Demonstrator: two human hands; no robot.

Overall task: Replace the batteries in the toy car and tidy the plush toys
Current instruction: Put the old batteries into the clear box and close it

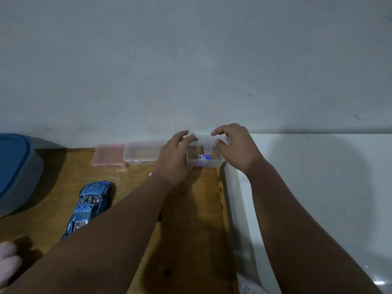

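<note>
Left hand (174, 160) and right hand (238, 148) grip the clear box (209, 164) at the desk's (191, 213) far-right corner, batteries (204, 157) between them.

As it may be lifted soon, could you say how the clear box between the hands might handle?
The clear box looks thin-walled plastic, probably light and stiff. Its smooth sides may be slippery. The blue pack inside likely slides if tilted.

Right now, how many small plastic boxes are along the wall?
3: pink box, leftmost; middle clear box; right clear box between left hand and right hand. Hands may hide more.
</note>
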